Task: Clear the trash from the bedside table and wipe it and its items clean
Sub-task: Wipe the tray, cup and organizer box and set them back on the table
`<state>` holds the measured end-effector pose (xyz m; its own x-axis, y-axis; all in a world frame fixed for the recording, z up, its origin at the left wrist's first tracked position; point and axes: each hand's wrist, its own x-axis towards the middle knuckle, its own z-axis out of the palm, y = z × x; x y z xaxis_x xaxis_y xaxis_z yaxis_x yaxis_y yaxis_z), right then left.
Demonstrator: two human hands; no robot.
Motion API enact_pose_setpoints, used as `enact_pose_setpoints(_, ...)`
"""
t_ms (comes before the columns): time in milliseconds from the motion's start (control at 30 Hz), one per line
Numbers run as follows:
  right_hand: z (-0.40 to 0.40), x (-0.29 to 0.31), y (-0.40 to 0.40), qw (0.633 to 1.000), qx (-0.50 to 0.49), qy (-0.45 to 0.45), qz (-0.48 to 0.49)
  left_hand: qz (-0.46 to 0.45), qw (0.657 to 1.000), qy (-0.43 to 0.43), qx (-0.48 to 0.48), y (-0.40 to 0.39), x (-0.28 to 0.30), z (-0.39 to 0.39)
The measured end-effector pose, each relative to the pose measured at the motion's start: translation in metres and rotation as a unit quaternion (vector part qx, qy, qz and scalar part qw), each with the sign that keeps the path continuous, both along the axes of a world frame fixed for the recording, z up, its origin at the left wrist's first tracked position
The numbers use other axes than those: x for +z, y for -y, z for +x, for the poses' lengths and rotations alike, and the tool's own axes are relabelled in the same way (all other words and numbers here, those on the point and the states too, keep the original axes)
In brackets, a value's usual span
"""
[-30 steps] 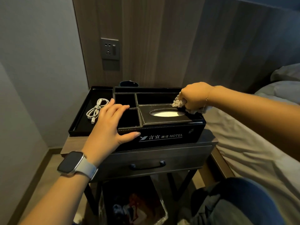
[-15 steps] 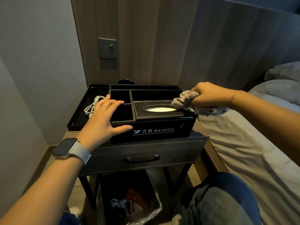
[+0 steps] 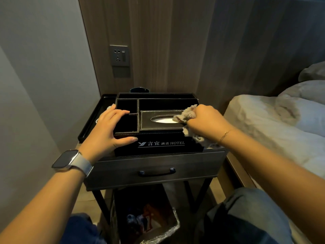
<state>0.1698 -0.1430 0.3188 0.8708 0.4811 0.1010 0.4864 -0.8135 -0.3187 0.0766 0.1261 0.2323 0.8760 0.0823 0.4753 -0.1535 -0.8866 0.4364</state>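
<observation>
Head view
Bedside table [image 3: 154, 169]: dark wood, one drawer with a dark handle [image 3: 157, 172], standing between a grey wall and a bed [image 3: 274, 124].
Desk organiser [image 3: 158, 143]: black leather-look box on the table top, white "HOTEL" lettering on its front, open compartments at the back and left, a tissue-box section at the right front with an oval slot [image 3: 162, 119] showing white tissue.
Left hand [image 3: 107, 127]: fingers straight and spread, laid flat over the organiser's front left corner, thumb pressed along the front face; a smartwatch [image 3: 70, 162] sits on the wrist.
Right hand [image 3: 205, 122]: closed into a fist around a beige cloth [image 3: 187, 115], which it presses onto the right end of the tissue-box lid, just at the slot's edge; more cloth hangs below the fist. A thin bracelet [image 3: 225, 135] is on the wrist.
Black tray [image 3: 91, 124]: beside the organiser on the left, touching it; a bit of white cable [image 3: 109, 107] shows past the fingers.
Trash bin [image 3: 146, 221]: under the table, lined with a clear bag, holding colourful wrappers.
Wall socket [image 3: 119, 55]: on the wood panel above the table.
</observation>
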Motion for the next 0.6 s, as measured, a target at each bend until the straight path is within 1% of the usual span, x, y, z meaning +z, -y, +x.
enact_pose_setpoints(100,-0.020,-0.014,-0.019,0.998,0.053,-0.004,0.041,-0.001,1.000,-0.003,-0.004,0.000,0.001,0.000)
enact_pose_setpoints(167,-0.026,-0.012,-0.025,0.994,0.083,-0.021,0.071,-0.001,1.000,-0.003,-0.006,0.000,0.003,-0.001)
enact_pose_setpoints(233,-0.020,0.002,-0.017,0.991,0.072,-0.029,0.108,-0.006,1.000,-0.007,-0.005,0.002,0.004,-0.002)
enact_pose_setpoints(267,-0.015,0.009,-0.010,0.992,0.051,-0.019,0.112,-0.009,1.000,-0.009,-0.005,0.003,0.004,-0.002)
enact_pose_setpoints(300,-0.008,0.012,-0.004,0.995,0.022,0.000,0.092,-0.011,1.000,-0.009,-0.004,0.004,0.004,-0.003)
enact_pose_setpoints(367,-0.002,0.010,0.003,0.999,-0.034,0.029,0.030,-0.015,1.000,-0.008,-0.004,0.005,0.004,-0.004)
enact_pose_setpoints(400,-0.005,0.004,0.000,0.999,-0.037,0.029,0.008,-0.016,1.000,-0.008,-0.005,0.005,0.003,-0.004)
enact_pose_setpoints(467,-0.015,-0.012,-0.013,1.000,0.003,0.011,0.002,-0.018,1.000,-0.010,-0.006,0.006,0.003,-0.004)
enact_pose_setpoints(533,-0.028,-0.011,-0.024,0.998,0.058,-0.002,0.021,-0.022,1.000,-0.015,-0.006,0.006,0.002,-0.005)
enact_pose_setpoints(600,-0.026,0.008,-0.022,0.996,0.054,-0.030,0.067,-0.024,0.999,-0.020,-0.008,0.005,0.002,-0.004)
